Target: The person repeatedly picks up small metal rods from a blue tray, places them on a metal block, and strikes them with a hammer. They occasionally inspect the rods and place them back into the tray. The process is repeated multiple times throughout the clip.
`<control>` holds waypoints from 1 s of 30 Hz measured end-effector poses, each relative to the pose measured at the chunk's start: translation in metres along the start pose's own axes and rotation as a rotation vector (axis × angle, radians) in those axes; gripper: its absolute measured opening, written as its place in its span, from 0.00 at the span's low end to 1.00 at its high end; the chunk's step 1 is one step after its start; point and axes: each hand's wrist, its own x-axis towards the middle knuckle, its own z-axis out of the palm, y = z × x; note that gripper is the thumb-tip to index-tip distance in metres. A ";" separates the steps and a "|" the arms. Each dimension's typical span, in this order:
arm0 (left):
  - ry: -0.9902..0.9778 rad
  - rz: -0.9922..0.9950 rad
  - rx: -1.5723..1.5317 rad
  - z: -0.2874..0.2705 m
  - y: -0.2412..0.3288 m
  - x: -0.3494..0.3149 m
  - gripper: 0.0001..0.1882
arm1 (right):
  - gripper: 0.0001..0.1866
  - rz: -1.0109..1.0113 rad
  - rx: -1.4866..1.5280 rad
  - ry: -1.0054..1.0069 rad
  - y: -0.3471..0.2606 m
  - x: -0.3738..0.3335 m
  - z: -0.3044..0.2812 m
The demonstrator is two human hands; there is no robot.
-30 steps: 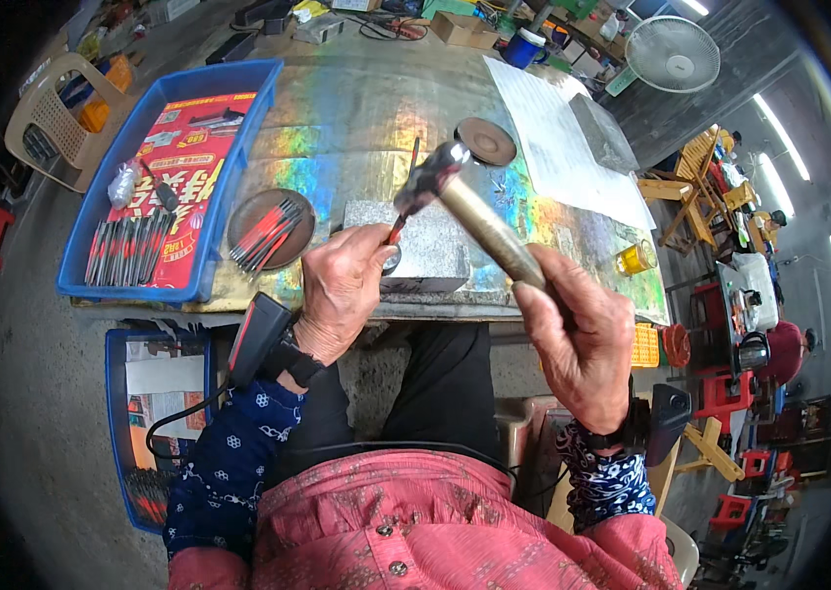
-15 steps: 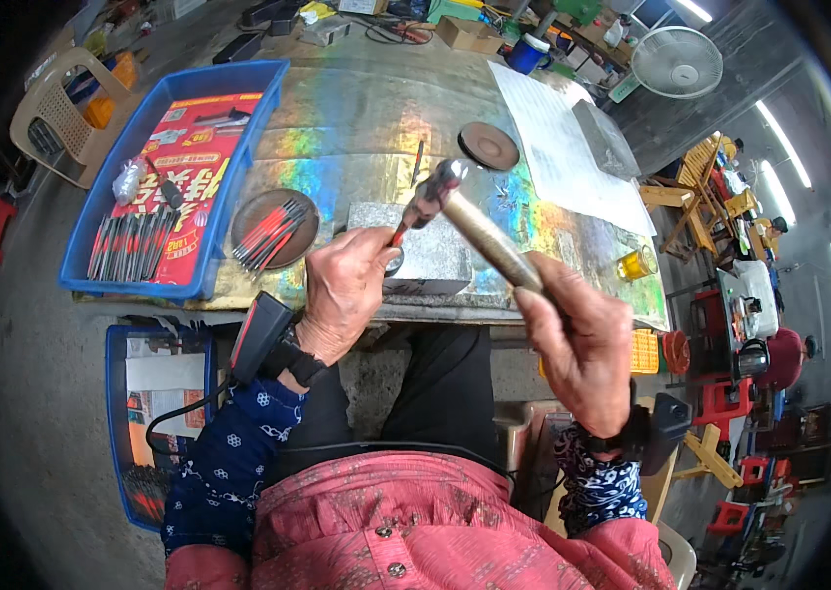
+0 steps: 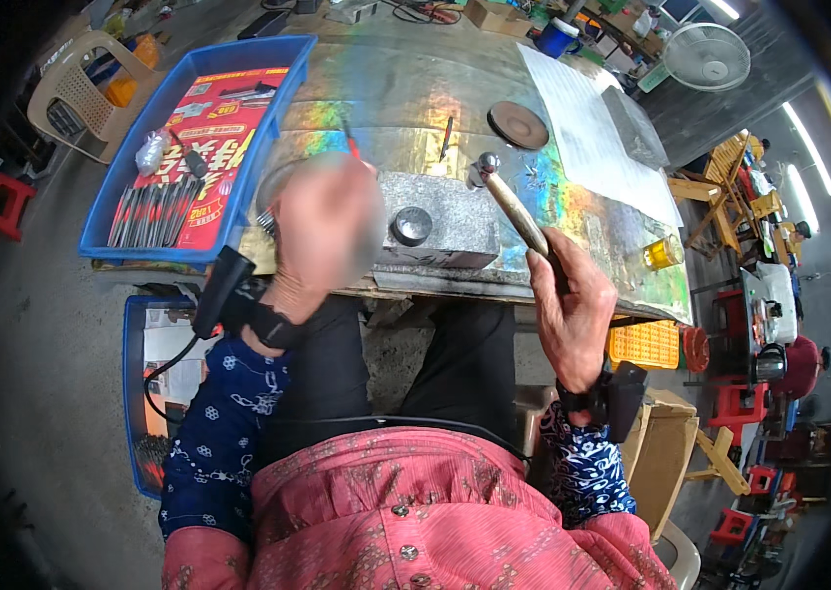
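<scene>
My right hand (image 3: 574, 305) is closed round the wooden handle of a hammer (image 3: 514, 208), whose shiny metal head is raised near the right end of a grey metal block (image 3: 450, 236). My left hand (image 3: 322, 226), smeared by motion, is left of the block. From its far side sticks a thin red-and-black rod (image 3: 351, 146), apparently gripped in the fingers. A round black piece with a shiny top (image 3: 411, 225) sits on the block. Behind my left hand, a round dish of similar rods is mostly hidden. Another dark rod (image 3: 447, 138) lies beyond the block.
A blue tray (image 3: 91, 221) at the left holds a row of red-and-black rods (image 3: 153, 214) and a red printed sheet. A brown round dish (image 3: 518, 126), white paper (image 3: 582, 118) and a yellow jar (image 3: 664, 253) are on the table. Below the tray stands a blue crate (image 3: 135, 393).
My left hand has moved left, away from the hammer head and the block, with the rod. The hammer has shifted right and lower, uncovering the round black piece. The whole view has shifted slightly.
</scene>
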 end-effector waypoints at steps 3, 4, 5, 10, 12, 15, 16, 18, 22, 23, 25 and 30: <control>0.042 -0.069 0.323 -0.027 0.003 -0.004 0.12 | 0.14 -0.048 -0.097 0.044 0.013 -0.005 0.014; 0.062 -0.032 0.447 -0.034 0.004 -0.006 0.11 | 0.15 -0.044 -0.131 0.036 0.017 -0.006 0.019; 0.066 0.082 0.564 -0.041 0.006 -0.009 0.10 | 0.15 -0.042 -0.164 0.030 0.021 -0.007 0.024; -0.031 0.230 1.133 -0.064 0.004 -0.014 0.10 | 0.23 -0.061 -0.205 0.056 0.033 -0.014 0.049; -0.085 0.189 1.194 -0.067 -0.002 -0.015 0.10 | 0.28 -0.052 -0.226 0.025 0.036 -0.017 0.055; -0.119 0.211 1.278 -0.069 -0.009 -0.017 0.09 | 0.27 -0.046 -0.269 0.035 0.037 -0.021 0.063; -0.124 0.234 1.304 -0.068 -0.012 -0.017 0.07 | 0.27 -0.048 -0.259 0.032 0.038 -0.023 0.065; -0.131 0.274 1.354 -0.067 -0.016 -0.016 0.05 | 0.28 -0.019 -0.232 0.008 0.038 -0.025 0.069; -0.166 0.283 1.457 -0.064 -0.023 -0.014 0.02 | 0.30 0.026 -0.216 -0.040 0.037 -0.029 0.072; -0.178 0.262 1.463 -0.064 -0.025 -0.014 0.04 | 0.30 0.035 -0.207 -0.046 0.036 -0.030 0.072; -0.186 0.236 1.478 -0.063 -0.029 -0.015 0.07 | 0.30 0.052 -0.208 -0.061 0.035 -0.030 0.070; -0.217 0.146 1.548 -0.064 -0.027 -0.015 0.06 | 0.30 0.074 -0.218 -0.092 0.032 -0.028 0.066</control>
